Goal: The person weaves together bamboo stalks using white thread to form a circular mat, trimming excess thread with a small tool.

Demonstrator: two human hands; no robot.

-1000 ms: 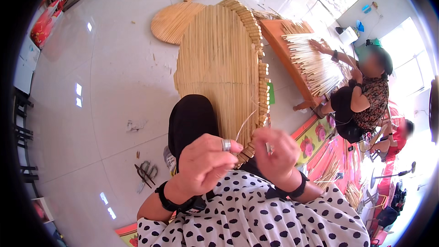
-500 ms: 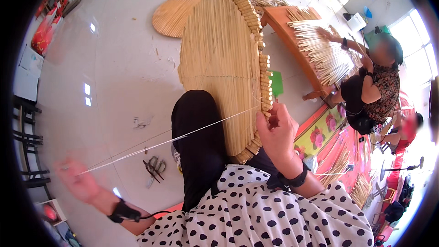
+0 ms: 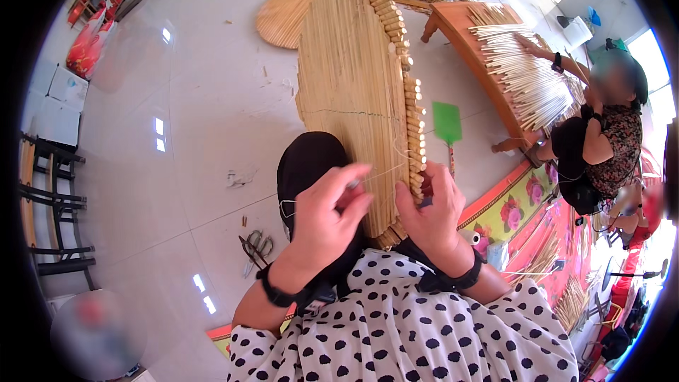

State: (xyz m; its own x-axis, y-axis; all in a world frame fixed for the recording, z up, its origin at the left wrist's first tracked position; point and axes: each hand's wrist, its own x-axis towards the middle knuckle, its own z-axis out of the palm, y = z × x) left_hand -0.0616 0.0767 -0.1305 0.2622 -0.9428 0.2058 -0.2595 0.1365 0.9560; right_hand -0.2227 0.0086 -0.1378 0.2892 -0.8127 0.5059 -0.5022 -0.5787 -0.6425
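A long oval panel of straw-coloured stalks (image 3: 346, 64) leans over my dark-trousered leg. Short thick stalk pieces (image 3: 415, 122) line its right edge in a row. My right hand (image 3: 435, 212) is closed round that edge near its lower end, thumb on top and the other fingertips partly hidden. Over the panel's lower part, my left hand (image 3: 325, 205) pinches a thin white thread (image 3: 385, 172), which runs from its fingers to the stalk pieces. Something small and grey shows at its fingertips, too small to name. A loop of thread also hangs beside my left hand.
Scissors (image 3: 254, 249) lie on the tiled floor at left. A round slatted piece (image 3: 286, 18) rests behind the panel. At right are a green fly swatter (image 3: 447, 124) and a wooden bench (image 3: 453, 35) covered with stalks, where another person (image 3: 608, 134) works.
My left hand has come from far left back to the panel, and the long taut thread is now short and slacker. My right hand stays at the edge. The view has shifted slightly.
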